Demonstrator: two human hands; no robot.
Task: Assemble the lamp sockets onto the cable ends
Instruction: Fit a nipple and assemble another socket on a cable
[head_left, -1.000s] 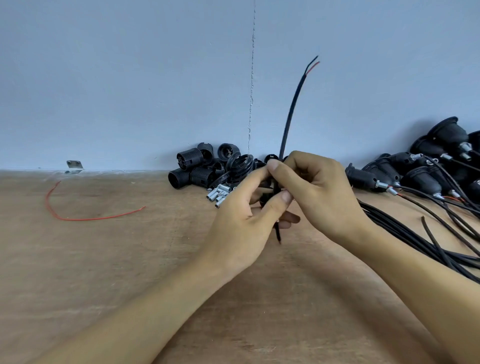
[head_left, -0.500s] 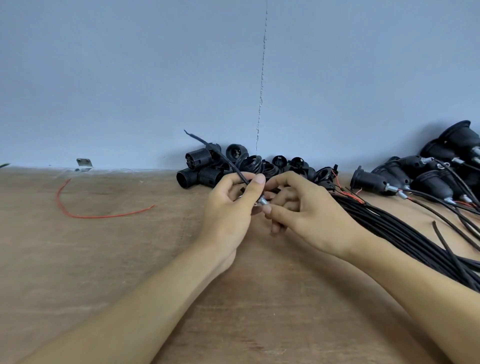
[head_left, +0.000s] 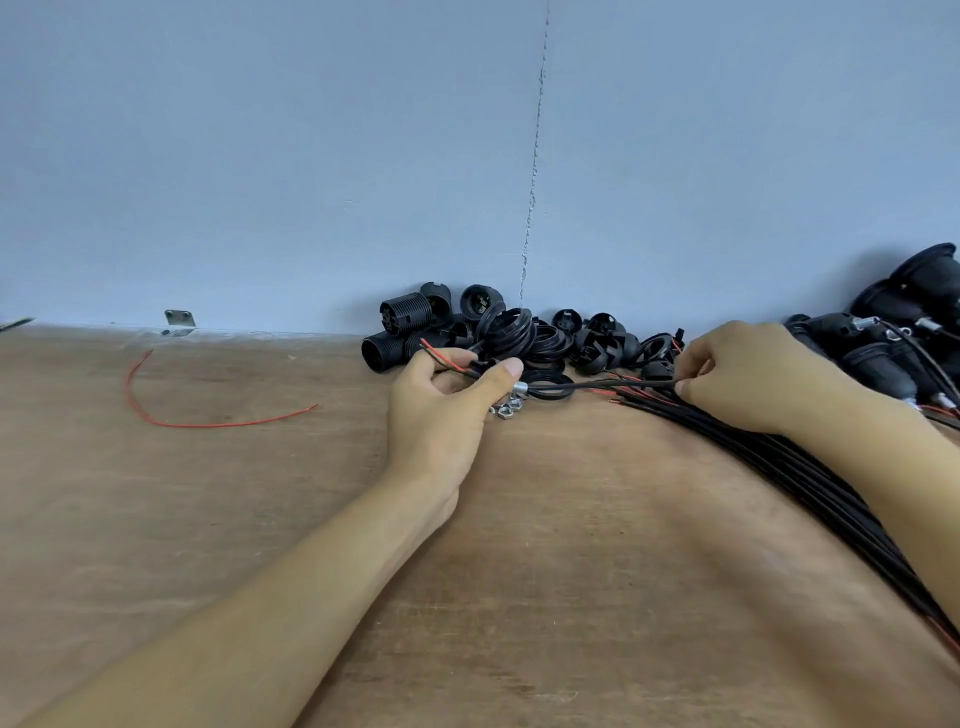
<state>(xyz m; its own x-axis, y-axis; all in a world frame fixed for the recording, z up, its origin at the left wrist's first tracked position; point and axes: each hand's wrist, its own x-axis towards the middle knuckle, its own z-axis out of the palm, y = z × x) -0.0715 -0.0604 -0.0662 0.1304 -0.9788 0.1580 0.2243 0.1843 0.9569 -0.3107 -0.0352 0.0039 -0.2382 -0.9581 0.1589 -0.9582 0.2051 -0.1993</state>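
Head view, left hand (head_left: 441, 410): I see fingers and thumb curled round the cable end, red and black leads (head_left: 439, 355) poking past.
Right hand (head_left: 748, 376): pinching the same cable (head_left: 602, 384) by the bundle (head_left: 717, 426).
Metal sleeve (head_left: 519, 387): on the cable, beside the left thumb.
Socket parts (head_left: 415, 322): piled at the wall, just behind the left hand.
My tip: hold the cable taut, seat the sleeve first, then fit a socket.
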